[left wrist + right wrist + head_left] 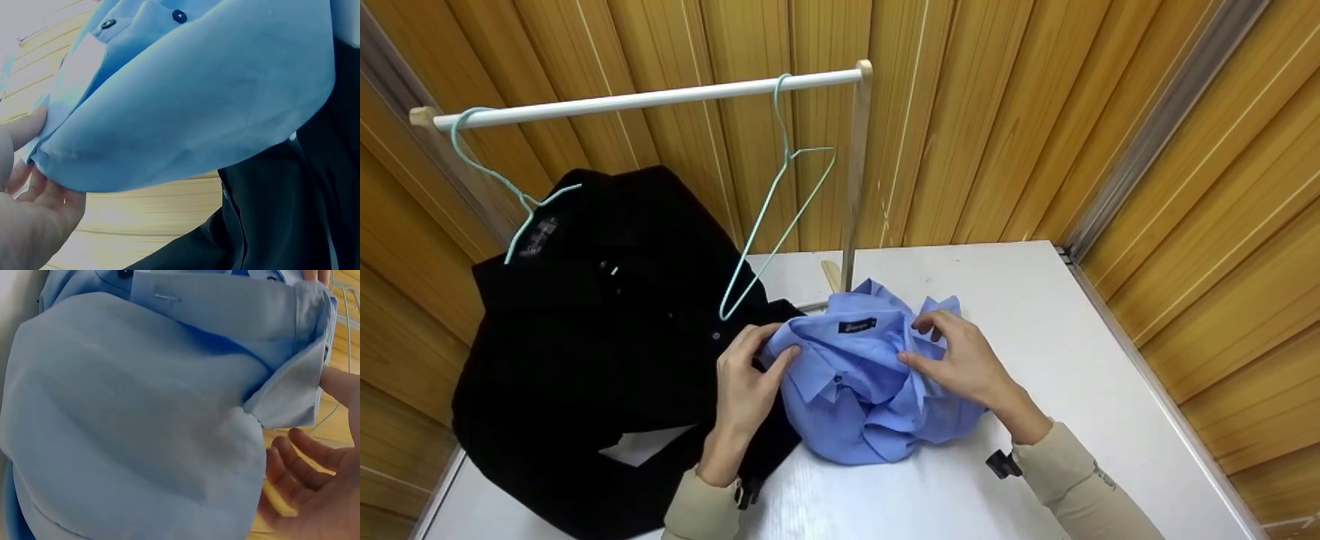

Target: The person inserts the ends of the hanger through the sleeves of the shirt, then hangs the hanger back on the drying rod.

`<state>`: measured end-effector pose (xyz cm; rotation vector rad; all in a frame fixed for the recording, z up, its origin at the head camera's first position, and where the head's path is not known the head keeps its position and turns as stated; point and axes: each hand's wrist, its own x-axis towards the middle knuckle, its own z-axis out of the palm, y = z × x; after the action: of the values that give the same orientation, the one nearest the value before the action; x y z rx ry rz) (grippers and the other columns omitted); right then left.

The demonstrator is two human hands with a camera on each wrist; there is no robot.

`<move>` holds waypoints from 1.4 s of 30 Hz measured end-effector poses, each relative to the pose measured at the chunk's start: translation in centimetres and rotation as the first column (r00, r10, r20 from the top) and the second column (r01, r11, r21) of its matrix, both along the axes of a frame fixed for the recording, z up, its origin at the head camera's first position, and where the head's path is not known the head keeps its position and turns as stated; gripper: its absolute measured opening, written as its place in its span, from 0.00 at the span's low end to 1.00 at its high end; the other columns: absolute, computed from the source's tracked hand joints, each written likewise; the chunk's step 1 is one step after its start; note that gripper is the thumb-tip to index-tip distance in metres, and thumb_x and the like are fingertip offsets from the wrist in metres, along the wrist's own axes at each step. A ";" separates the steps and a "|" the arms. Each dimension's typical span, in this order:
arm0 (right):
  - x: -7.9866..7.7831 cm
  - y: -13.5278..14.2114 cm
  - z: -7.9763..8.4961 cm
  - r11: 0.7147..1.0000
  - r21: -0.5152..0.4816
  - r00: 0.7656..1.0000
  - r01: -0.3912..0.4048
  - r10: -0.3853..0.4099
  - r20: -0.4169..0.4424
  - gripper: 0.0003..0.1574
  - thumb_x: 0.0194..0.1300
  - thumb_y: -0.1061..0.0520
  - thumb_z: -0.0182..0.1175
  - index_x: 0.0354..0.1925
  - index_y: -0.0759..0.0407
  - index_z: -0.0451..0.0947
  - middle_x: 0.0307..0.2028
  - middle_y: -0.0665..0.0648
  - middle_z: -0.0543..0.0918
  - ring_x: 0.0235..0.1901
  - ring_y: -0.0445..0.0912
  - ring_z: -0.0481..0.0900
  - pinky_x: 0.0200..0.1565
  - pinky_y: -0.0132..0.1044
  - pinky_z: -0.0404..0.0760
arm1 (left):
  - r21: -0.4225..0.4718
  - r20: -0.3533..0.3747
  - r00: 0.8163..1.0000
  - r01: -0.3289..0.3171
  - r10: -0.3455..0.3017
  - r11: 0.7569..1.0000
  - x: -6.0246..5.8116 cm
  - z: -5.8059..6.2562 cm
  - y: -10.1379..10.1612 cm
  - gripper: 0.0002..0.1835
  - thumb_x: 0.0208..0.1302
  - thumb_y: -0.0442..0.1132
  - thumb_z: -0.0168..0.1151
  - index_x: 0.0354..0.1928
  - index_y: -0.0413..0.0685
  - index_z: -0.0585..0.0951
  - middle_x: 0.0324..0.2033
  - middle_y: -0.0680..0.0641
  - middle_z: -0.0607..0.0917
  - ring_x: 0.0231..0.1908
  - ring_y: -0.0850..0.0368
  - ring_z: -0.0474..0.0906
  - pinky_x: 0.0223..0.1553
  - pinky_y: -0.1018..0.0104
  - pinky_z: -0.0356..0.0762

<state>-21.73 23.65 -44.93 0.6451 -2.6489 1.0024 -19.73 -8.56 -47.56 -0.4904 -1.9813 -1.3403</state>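
Note:
A light blue button-up shirt (851, 431) lies bunched on the white table, its collar spread and a dark neck label facing up. My left hand (746, 386) pinches the left side of the collar, thumb inside and fingers beneath; the left wrist view shows this grip on the shirt (185, 107). At the collar's other side is my right hand (960, 356). In the right wrist view its thumb touches the collar edge (292, 396), while the other fingers (306, 450) are loosely bent and apart from the cloth.
Behind stands a rack with a white rail (660, 97). From it hang a bare mint-green wire hanger (761, 217) and, at left, another hanger (499, 176) inside a black shirt (607, 360). The black shirt spreads over the white table (997, 281). Wood-panel walls (975, 127) enclose the table.

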 end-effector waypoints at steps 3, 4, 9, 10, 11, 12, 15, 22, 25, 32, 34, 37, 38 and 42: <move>0.2 -0.1 0.1 0.998 0.052 1.000 0.028 -0.027 -0.010 0.26 0.57 0.44 0.78 0.45 0.59 0.83 0.37 0.51 0.83 0.34 0.46 0.78 0.38 0.42 0.77 | 0.010 0.005 1.000 -0.018 0.018 1.000 0.0 0.0 0.1 0.15 0.58 0.37 0.79 0.47 0.43 0.87 0.38 0.53 0.86 0.36 0.59 0.80 0.38 0.71 0.77; 0.2 -0.1 0.1 0.998 0.062 0.999 0.030 -0.030 -0.015 0.23 0.57 0.46 0.77 0.44 0.59 0.84 0.35 0.49 0.83 0.32 0.44 0.78 0.36 0.41 0.77 | 0.011 0.008 1.000 -0.019 0.019 1.000 0.0 -0.1 0.1 0.15 0.59 0.37 0.79 0.47 0.43 0.87 0.38 0.53 0.86 0.36 0.59 0.80 0.38 0.71 0.76; -0.1 0.2 -0.1 0.998 0.064 0.999 0.008 -0.005 -0.043 0.10 0.60 0.58 0.73 0.39 0.62 0.86 0.28 0.47 0.83 0.27 0.41 0.79 0.31 0.37 0.79 | 0.011 0.019 1.000 -0.006 0.006 1.000 0.0 -0.2 0.2 0.15 0.59 0.37 0.79 0.48 0.44 0.88 0.39 0.53 0.86 0.38 0.59 0.81 0.40 0.70 0.77; -0.2 0.2 -0.1 0.998 0.062 0.999 0.001 0.002 -0.045 0.09 0.60 0.60 0.73 0.39 0.63 0.86 0.28 0.48 0.84 0.27 0.41 0.79 0.30 0.37 0.79 | 0.011 0.019 1.000 -0.004 0.003 1.000 0.0 -0.2 0.2 0.15 0.59 0.37 0.79 0.48 0.44 0.88 0.39 0.54 0.86 0.39 0.59 0.81 0.41 0.70 0.77; -0.3 0.3 -0.2 0.998 0.061 0.999 -0.006 0.008 -0.042 0.08 0.60 0.61 0.72 0.39 0.63 0.86 0.28 0.48 0.84 0.27 0.41 0.80 0.30 0.37 0.79 | 0.010 0.019 1.000 -0.001 0.001 1.000 0.0 -0.2 0.2 0.15 0.58 0.37 0.79 0.48 0.44 0.88 0.39 0.54 0.86 0.39 0.59 0.81 0.41 0.69 0.77; -0.3 0.4 -0.2 0.998 0.061 0.999 -0.010 0.013 -0.037 0.08 0.60 0.62 0.72 0.39 0.64 0.86 0.28 0.48 0.84 0.27 0.41 0.80 0.31 0.37 0.80 | 0.009 0.019 1.000 0.002 -0.002 1.000 0.0 -0.2 0.2 0.16 0.58 0.37 0.79 0.48 0.44 0.88 0.39 0.54 0.86 0.39 0.59 0.82 0.41 0.69 0.77; -0.4 0.5 -0.1 0.997 0.073 1.000 -0.020 0.021 -0.013 0.08 0.60 0.64 0.71 0.40 0.65 0.87 0.29 0.50 0.85 0.27 0.41 0.81 0.31 0.37 0.81 | 0.007 0.021 1.000 0.003 -0.004 1.000 0.0 -0.2 0.2 0.16 0.58 0.36 0.79 0.48 0.44 0.88 0.39 0.54 0.86 0.39 0.59 0.82 0.41 0.69 0.77; -0.3 0.8 0.2 0.993 0.103 0.997 -0.055 0.049 0.063 0.06 0.61 0.67 0.69 0.39 0.66 0.87 0.29 0.50 0.85 0.28 0.41 0.81 0.32 0.37 0.82 | -0.004 0.050 0.999 0.003 -0.003 1.000 0.0 -0.2 0.0 0.17 0.57 0.36 0.79 0.48 0.43 0.87 0.39 0.52 0.86 0.39 0.57 0.81 0.41 0.68 0.78; -0.3 1.0 0.2 0.993 0.097 0.996 -0.061 0.054 0.076 0.04 0.62 0.67 0.68 0.38 0.65 0.87 0.28 0.50 0.85 0.29 0.41 0.81 0.33 0.37 0.82 | -0.013 0.071 0.997 0.002 -0.001 1.000 0.0 -0.2 -0.2 0.18 0.58 0.36 0.79 0.50 0.42 0.86 0.40 0.51 0.86 0.41 0.57 0.82 0.43 0.66 0.78; -0.5 1.0 0.8 0.999 0.017 0.996 -0.034 0.032 0.077 0.03 0.64 0.67 0.68 0.38 0.63 0.87 0.30 0.49 0.86 0.30 0.43 0.83 0.34 0.38 0.82 | 0.009 0.118 0.993 -0.016 0.014 1.000 -0.3 -0.5 -0.6 0.20 0.57 0.32 0.78 0.52 0.39 0.85 0.46 0.47 0.87 0.46 0.54 0.83 0.49 0.57 0.80; -0.6 0.9 1.0 1.000 -0.007 0.998 -0.013 0.013 0.066 0.03 0.63 0.66 0.69 0.38 0.63 0.87 0.30 0.50 0.87 0.30 0.43 0.84 0.34 0.38 0.82 | 0.012 0.126 0.992 -0.019 0.017 1.000 -0.3 -0.5 -0.8 0.20 0.57 0.31 0.78 0.52 0.38 0.84 0.46 0.46 0.87 0.47 0.53 0.83 0.49 0.55 0.80; -0.7 0.8 1.1 0.999 -0.039 0.999 0.012 -0.010 0.053 0.04 0.63 0.67 0.70 0.38 0.63 0.88 0.30 0.50 0.87 0.31 0.44 0.84 0.35 0.38 0.83 | 0.007 0.134 0.991 -0.022 0.021 1.000 -0.3 -0.6 -0.9 0.20 0.57 0.30 0.77 0.52 0.38 0.84 0.46 0.46 0.86 0.47 0.52 0.83 0.49 0.53 0.79; -0.7 0.8 1.2 0.999 -0.048 0.998 0.020 -0.017 0.052 0.04 0.63 0.67 0.70 0.38 0.63 0.88 0.30 0.51 0.87 0.31 0.44 0.84 0.35 0.38 0.83 | 0.004 0.133 0.991 -0.024 0.024 1.000 -0.3 -0.7 -0.9 0.19 0.58 0.30 0.77 0.52 0.38 0.84 0.46 0.46 0.86 0.47 0.51 0.83 0.49 0.53 0.79; -0.7 0.7 1.3 0.996 -0.075 0.998 0.041 -0.036 0.056 0.05 0.63 0.66 0.70 0.39 0.64 0.88 0.31 0.52 0.88 0.31 0.44 0.84 0.37 0.41 0.84 | 0.007 0.127 0.991 -0.039 0.038 0.999 -0.3 -0.8 -1.2 0.18 0.58 0.29 0.76 0.51 0.37 0.84 0.46 0.46 0.85 0.46 0.52 0.82 0.48 0.55 0.79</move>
<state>-22.48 24.33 -43.62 0.5560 -2.6444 1.1190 -20.01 -9.80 -48.32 -0.3686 -2.0755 -1.3866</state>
